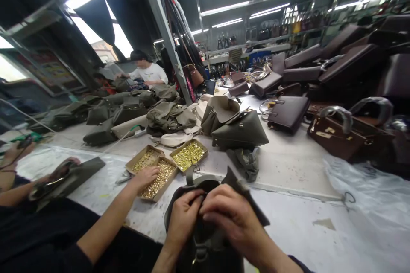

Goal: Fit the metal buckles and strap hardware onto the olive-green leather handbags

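Note:
A dark olive handbag [209, 254] stands at the table's near edge, its opening towards the boxes and a buckled strap [189, 177] sticking up behind. My left hand [183, 217] pinches the handbag's edge at the opening between thumb and fingers. Close on its right, my right hand [235, 219] has its fingers curled together over the opening; whatever they hold is hidden. Just beyond are cardboard boxes of small metal fittings: one of brighter yellow pieces [188, 155] and one of gold-coloured pieces [162, 179].
A co-worker's hand [147, 178] reaches into the gold-coloured pieces from the left. Olive bags [240, 130] stand behind the boxes. Brown handbags [336, 132] and clear plastic sheeting [368, 187] lie on the right. Another person [150, 72] works at the far side.

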Motion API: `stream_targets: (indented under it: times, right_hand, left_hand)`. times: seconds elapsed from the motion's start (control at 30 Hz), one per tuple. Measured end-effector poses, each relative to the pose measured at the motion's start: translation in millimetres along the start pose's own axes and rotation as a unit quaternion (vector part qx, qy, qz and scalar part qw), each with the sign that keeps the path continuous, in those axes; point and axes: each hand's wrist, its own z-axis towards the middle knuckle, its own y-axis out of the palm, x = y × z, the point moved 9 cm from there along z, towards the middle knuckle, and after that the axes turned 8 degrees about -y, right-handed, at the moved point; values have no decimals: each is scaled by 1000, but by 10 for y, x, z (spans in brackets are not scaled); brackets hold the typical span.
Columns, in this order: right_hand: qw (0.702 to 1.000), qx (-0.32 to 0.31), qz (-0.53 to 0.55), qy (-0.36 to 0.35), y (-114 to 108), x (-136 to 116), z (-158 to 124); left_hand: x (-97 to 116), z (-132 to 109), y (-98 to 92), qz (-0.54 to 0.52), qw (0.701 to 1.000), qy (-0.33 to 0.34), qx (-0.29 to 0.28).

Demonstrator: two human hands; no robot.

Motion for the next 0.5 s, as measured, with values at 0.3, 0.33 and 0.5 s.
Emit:
stream_targets:
  times: [0.3, 0.33, 0.5]
  right_hand:
    - [951, 176, 122, 224, -421, 774, -217]
    - [953, 167, 124, 219, -365, 735, -189]
    - [971, 158, 69, 163, -230, 570, -143]
  left_hand:
    - [-277, -184, 294, -185, 974, -111, -70]
    - [-263, -204, 313, -194, 972, -116, -71]
    - [-249, -286, 323, -199, 973, -115, -35]
